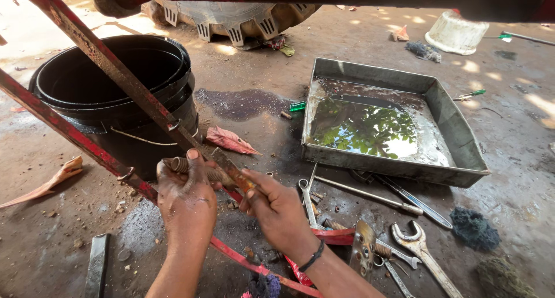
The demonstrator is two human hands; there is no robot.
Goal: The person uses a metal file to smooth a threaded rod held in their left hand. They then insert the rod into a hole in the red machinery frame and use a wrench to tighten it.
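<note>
My left hand (186, 195) is closed around a rusty coil spring (179, 164), just in front of a black bucket (110, 81). Close beside it, my right hand (276, 208) grips a greasy flat metal tool (231, 169) whose tip points up toward the spring. A dark band circles my right wrist. Both hands work beneath two slanted red, rusted frame bars (104, 58), and the lower bar passes under my forearms.
A grey metal tray (457, 130) holding oily liquid lies to the right on the dirt floor. Wrenches (422, 249), springs and rods are scattered below it. A flat metal bar (97, 266) lies at lower left, a white tub (455, 33) at the far right, dry leaves around.
</note>
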